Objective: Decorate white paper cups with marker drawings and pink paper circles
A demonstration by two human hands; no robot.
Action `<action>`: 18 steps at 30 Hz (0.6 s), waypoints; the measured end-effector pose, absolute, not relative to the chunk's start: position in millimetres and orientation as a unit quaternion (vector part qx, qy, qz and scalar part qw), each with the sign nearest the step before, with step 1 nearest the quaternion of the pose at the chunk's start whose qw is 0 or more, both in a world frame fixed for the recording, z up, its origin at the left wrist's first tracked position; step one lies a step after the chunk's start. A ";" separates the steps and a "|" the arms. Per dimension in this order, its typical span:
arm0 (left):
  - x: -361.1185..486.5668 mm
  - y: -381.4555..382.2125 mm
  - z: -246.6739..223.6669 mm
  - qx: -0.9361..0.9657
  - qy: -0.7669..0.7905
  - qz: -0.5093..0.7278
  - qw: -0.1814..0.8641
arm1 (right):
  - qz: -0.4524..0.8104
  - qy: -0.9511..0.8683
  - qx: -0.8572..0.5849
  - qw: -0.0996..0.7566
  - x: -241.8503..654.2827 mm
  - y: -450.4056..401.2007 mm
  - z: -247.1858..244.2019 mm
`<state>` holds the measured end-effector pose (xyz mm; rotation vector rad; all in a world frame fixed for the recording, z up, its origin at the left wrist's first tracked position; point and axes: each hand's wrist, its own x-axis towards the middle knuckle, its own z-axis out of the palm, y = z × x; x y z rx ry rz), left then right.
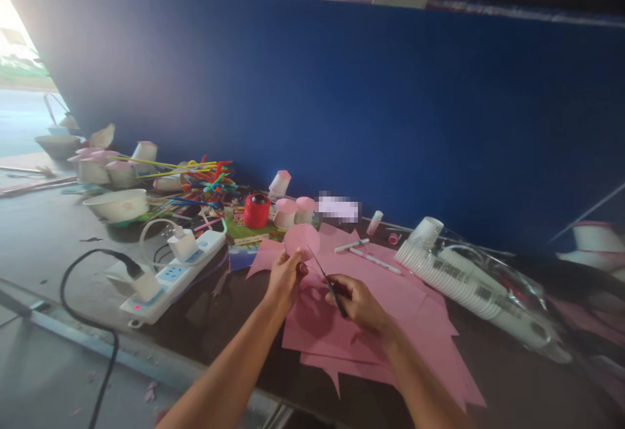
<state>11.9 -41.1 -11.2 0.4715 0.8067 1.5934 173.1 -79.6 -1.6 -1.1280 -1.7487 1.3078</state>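
Pinched in my left hand [287, 276] is a round piece of pink paper [301, 239], held up by its lower edge. My right hand [359, 299] grips a pair of scissors [336, 297] with dark handles, and their thin blades point up and left, close to the disc's right side. Whether the blades touch the paper I cannot tell. Beneath both hands lie several overlapping pink paper sheets [332, 331] with cut, jagged edges. Two white pens [375, 261] rest on the sheets just beyond my right hand.
A white power strip [170, 282] with plugged-in chargers and a black cord lies left. Behind stand a red container [257, 211], pink-topped paper cups [286, 213] and a glue stick [375, 222]. Bagged paper cups [454, 279] lie right. Colourful pipe cleaners [209, 178] and a white bowl [117, 206] sit far left.
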 end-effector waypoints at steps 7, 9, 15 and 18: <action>12.0 -42.5 -11.5 0.196 0.333 0.681 0.622 | 0.481 -0.680 -0.436 0.340 172.5 -78.3 -1.6; 12.2 -42.7 -11.8 0.195 0.331 0.680 0.624 | 0.483 -0.681 -0.430 0.342 172.1 -78.1 -2.5; 12.3 -42.3 -12.3 0.190 0.328 0.679 0.629 | 0.467 -0.686 -0.438 0.346 171.3 -77.5 -6.8; 12.5 -43.8 -10.4 0.188 0.325 0.679 0.631 | 0.470 -0.683 -0.437 0.348 170.9 -77.9 -6.7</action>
